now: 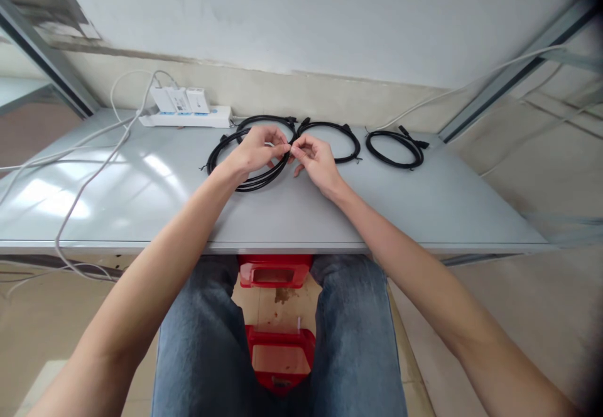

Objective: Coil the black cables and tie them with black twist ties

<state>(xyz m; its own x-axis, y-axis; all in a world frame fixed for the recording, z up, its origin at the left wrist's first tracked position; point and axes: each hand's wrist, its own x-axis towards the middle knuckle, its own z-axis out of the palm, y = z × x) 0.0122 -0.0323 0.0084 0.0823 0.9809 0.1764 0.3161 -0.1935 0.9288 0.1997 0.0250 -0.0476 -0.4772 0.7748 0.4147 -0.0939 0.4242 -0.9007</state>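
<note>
A coiled black cable (pixel 261 183) lies on the grey table in front of me, with a thin tie end sticking out at its left edge. My left hand (pixel 261 150) reaches over this coil, its fingers closed on the right side of the loops. Right beside it, my right hand (pixel 316 161) is closed in a pinch, fingertips meeting those of the left at the coil's edge. Whatever small thing sits between the fingertips is hidden. Behind the hands are a second black coil (pixel 264 117) and a third coil (pixel 353 150), partly overlapped by the hands or the front coil.
Another black cable coil (pixel 393 164) lies farther right. A white power strip (pixel 217 116) with several white adapters stands at the back left. White cords (pixel 94 175) trail over the table's left side and front edge. A red stool (pixel 276 270) is under the table.
</note>
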